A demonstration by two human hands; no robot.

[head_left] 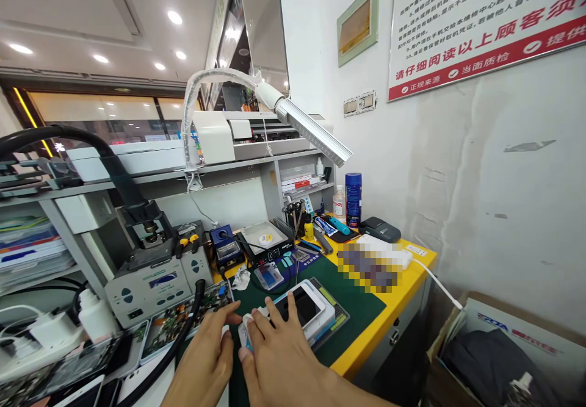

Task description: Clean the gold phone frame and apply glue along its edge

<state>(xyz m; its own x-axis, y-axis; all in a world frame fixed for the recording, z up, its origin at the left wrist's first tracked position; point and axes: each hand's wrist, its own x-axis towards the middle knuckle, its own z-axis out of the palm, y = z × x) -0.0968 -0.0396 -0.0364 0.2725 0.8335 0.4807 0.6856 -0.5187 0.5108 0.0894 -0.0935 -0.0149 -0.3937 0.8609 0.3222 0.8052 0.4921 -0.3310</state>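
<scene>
My right hand lies with fingers spread over the near left part of a white-framed device with a dark screen. Its fingertips touch the white frame, and a small white and blue item shows under and beside the fingers. Just left of it, my left hand has its fingers bent towards the same item; a white edge shows near its thumb, and whether it grips anything is hidden. Under the device is a green and grey board on a dark green mat.
On the left stand a grey soldering station and trays of circuit boards, crossed by a black hose. Behind are a flat heating unit, bottles and tools. A white lamp hangs above. An open carton is at the right.
</scene>
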